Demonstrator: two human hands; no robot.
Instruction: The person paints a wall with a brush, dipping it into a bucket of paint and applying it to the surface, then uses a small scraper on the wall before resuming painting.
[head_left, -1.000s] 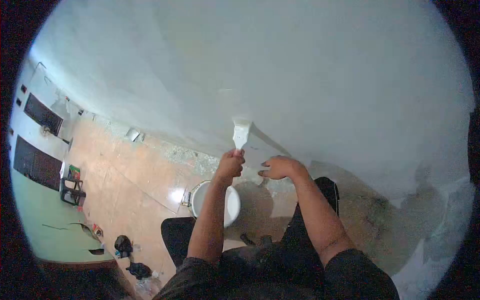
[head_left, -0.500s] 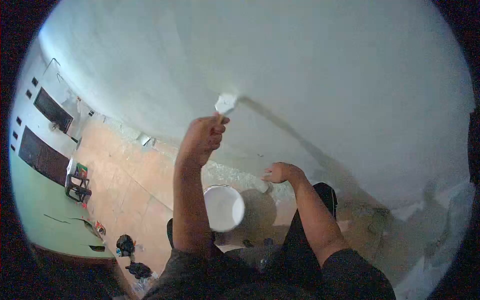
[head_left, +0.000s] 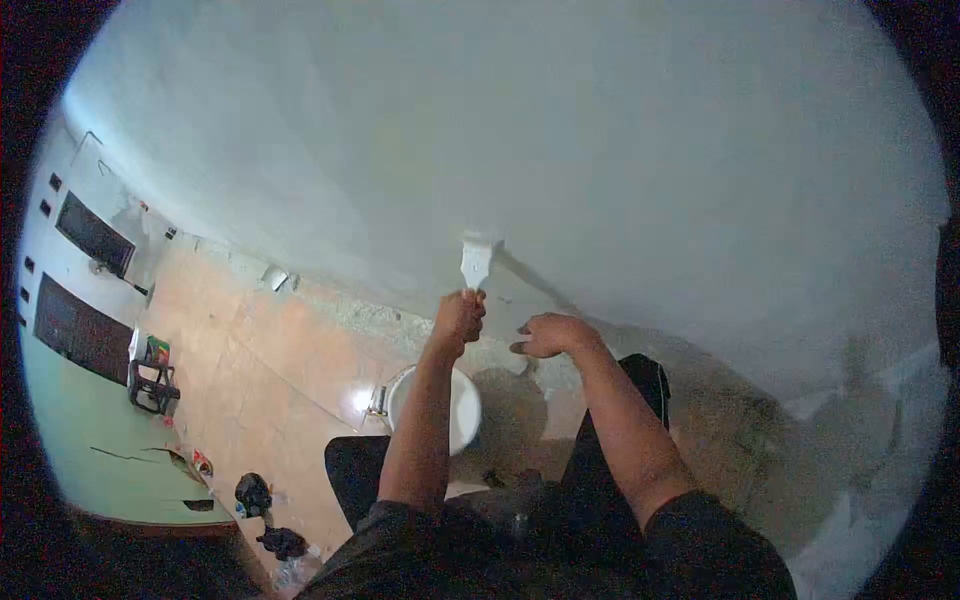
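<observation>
My left hand (head_left: pixel 459 318) is wrapped around the handle of a white-coated paintbrush (head_left: pixel 477 264). The brush points upward, with its bristle end against the pale wall (head_left: pixel 640 160). Just to its right, my right hand (head_left: pixel 554 336) hangs in front of the wall's lower part, holding nothing, its fingers loosely apart. Below my left hand stands a white bucket (head_left: pixel 464 412) between my legs; my left forearm hides part of it, and its contents are not clear.
A glowing lamp (head_left: pixel 362 402) sits on the floor beside the bucket. Rough debris lines the wall's base (head_left: pixel 375 318). Farther left are black bags (head_left: pixel 253 494), a dark frame-like object (head_left: pixel 152 385) and a green wall (head_left: pixel 80 420).
My left hand has brought the paintbrush down and to the right along the wall. My right hand has risen slightly. The lamp beside the bucket has come into view.
</observation>
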